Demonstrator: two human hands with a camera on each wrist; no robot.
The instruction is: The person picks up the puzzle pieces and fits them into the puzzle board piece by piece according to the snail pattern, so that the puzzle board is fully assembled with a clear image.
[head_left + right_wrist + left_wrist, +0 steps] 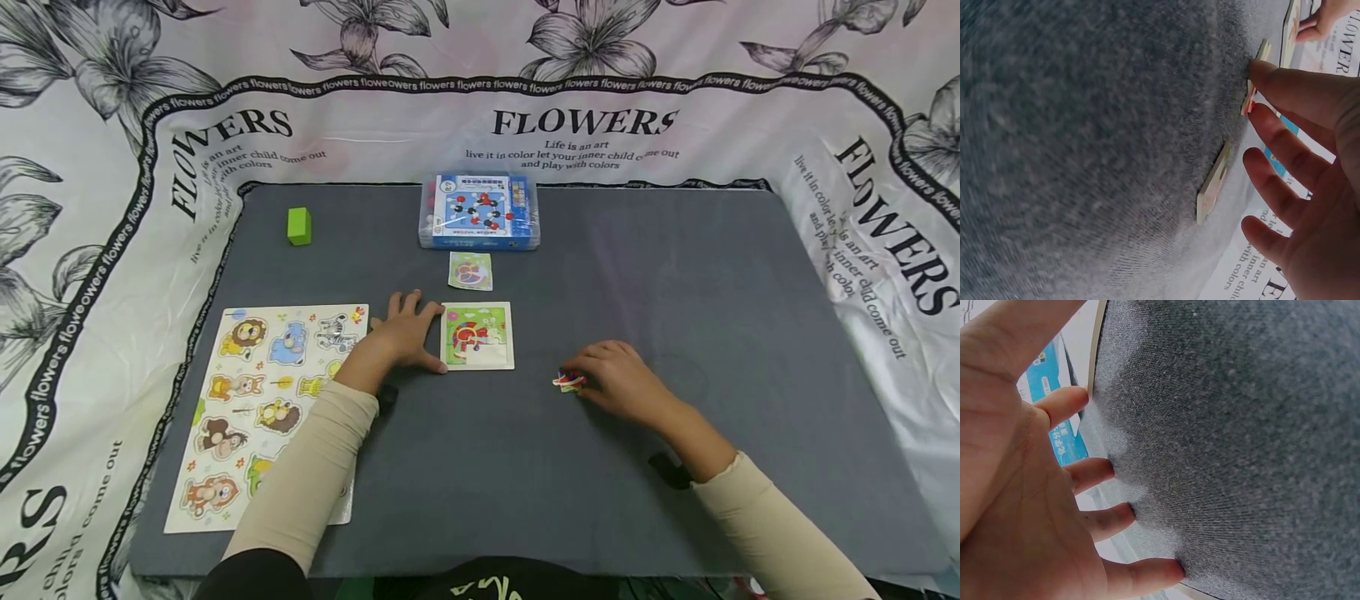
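A small square puzzle board (481,357) with a green and red picture lies in the middle of the table. My left hand (405,335) is spread flat beside it, thumb and one fingertip at the board's left edge. Over to the right, my right hand (618,383) is at some small colourful puzzle pieces (568,381). In the right wrist view, its thumb and forefinger pinch one puzzle piece (1248,100), while the other fingers stay loose. Another puzzle piece (1212,185) lies on the cloth below the hand. The left wrist view shows the left fingertips on the grey cloth.
A sheet of animal stickers or pieces (258,392) lies at the left, partly under the left forearm. A small picture card (470,272) lies behind the board, before a blue boxed set (480,212). A green block (298,226) stands at the back left.
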